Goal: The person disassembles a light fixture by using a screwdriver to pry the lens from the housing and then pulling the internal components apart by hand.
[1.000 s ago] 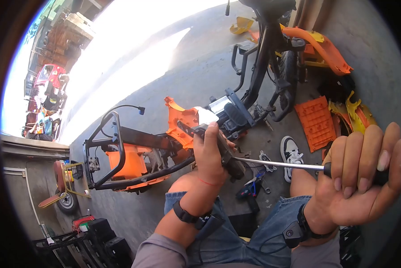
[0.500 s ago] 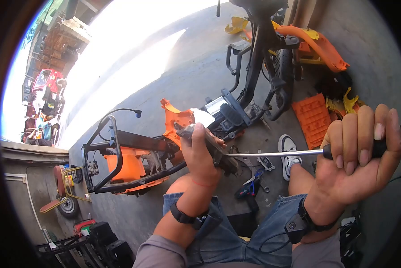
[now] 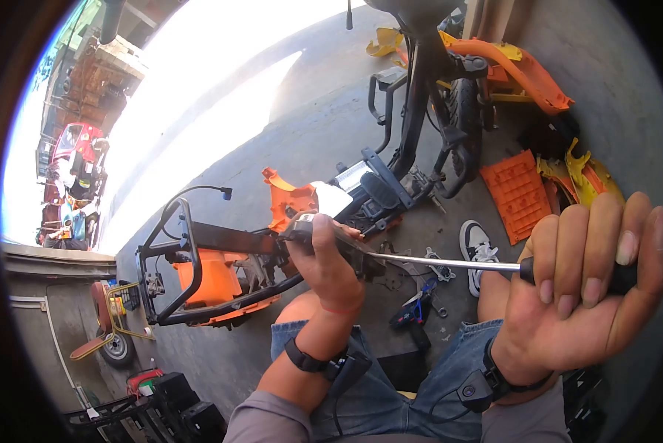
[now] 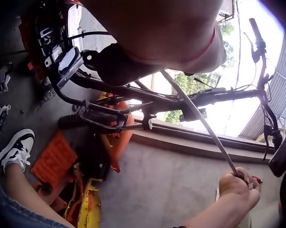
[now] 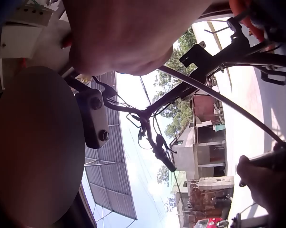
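Note:
In the head view my left hand holds a dark, elongated part, its thumb raised along the near side. My right hand has its fingers wrapped round the black handle of a long screwdriver. The metal shaft runs leftward, and its tip meets the dark part close to the left fingers. In the left wrist view the shaft slants from the dark part down to the right hand. The right wrist view shows the shaft reaching the left hand. The tip's exact seat is hidden.
A stripped black bike frame with orange covers stands ahead. Loose tools lie on the floor near a shoe. An orange ribbed panel and yellow pieces lie right. Black boxes sit at lower left.
The left hand and dark part have shifted slightly left in the head view. The right hand has moved a little left and lower since half a second ago, still gripping the screwdriver.

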`<state>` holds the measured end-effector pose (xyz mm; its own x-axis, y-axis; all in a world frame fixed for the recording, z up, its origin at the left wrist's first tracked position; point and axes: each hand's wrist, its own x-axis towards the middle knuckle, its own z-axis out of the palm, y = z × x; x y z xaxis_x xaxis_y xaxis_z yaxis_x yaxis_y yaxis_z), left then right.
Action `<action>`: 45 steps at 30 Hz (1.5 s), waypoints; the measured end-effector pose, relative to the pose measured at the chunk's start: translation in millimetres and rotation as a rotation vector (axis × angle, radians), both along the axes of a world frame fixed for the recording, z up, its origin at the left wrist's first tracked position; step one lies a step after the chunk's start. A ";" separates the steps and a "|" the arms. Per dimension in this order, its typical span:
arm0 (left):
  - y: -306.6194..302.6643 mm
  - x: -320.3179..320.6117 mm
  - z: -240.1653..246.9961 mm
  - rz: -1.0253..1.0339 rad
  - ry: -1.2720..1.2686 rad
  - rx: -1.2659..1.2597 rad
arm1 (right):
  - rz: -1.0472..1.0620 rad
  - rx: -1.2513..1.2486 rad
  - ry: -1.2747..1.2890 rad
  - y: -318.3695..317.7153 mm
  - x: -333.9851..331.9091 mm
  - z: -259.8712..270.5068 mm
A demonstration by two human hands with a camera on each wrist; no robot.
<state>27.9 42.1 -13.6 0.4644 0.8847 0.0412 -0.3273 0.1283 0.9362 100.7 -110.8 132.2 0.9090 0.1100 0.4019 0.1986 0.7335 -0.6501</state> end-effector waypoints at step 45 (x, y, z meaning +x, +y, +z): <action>31.9 -11.0 8.0 -0.416 0.096 -0.413 | 0.262 -0.044 0.030 -23.2 16.1 -9.0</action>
<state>16.9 74.0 -5.6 0.7598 0.5615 -0.3277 -0.0875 0.5879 0.8042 116.8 -134.0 123.2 0.8585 0.3604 0.3647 -0.0145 0.7282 -0.6852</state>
